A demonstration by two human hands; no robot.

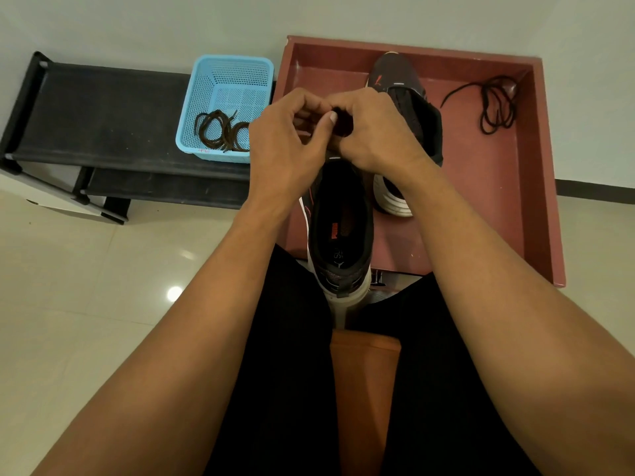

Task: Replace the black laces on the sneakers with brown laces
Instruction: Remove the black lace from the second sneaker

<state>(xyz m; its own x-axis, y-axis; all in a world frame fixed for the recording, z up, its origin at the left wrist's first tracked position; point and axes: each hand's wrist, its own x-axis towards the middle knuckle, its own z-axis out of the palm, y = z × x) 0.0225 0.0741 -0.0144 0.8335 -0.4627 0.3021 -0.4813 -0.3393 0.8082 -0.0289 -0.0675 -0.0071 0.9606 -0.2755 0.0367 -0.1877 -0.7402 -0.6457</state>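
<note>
Props the near sneaker [340, 231] between the knees, heel toward the body and opening upward. Black, with a pale sole and an orange logo on the insole. Reaches with its toe end over the near rim of the red-brown tray [536, 166].

Clamps both hands on the sneaker's front, left hand [288, 146] from the left and right hand [374, 132] from the right, knuckles close together. Curls the fingers of both inward and pinches something dark there. Cannot tell whether that dark piece is tongue, eyelet edge or lace, since the hands hide it. Sets the left thumb, nail showing, against the right hand's fingers.

Just behind the right hand, has the second sneaker [409, 108] lying in the tray, toe toward the wall, white-soled heel toward the body, partly hidden by the right wrist. Farther right, in the tray's far right corner, has a loose black lace [498, 104] in a tangle, well apart from both sneakers.

Left of the tray and just beside it, has a light blue basket [233, 73] on the top shelf of a black rack [103, 111]. Holds brown laces [220, 132] coiled in the basket's near corner.

Shows an orange surface [364, 389] between the black-clad thighs, and pale glossy floor tiles [86, 286] to the left.
</note>
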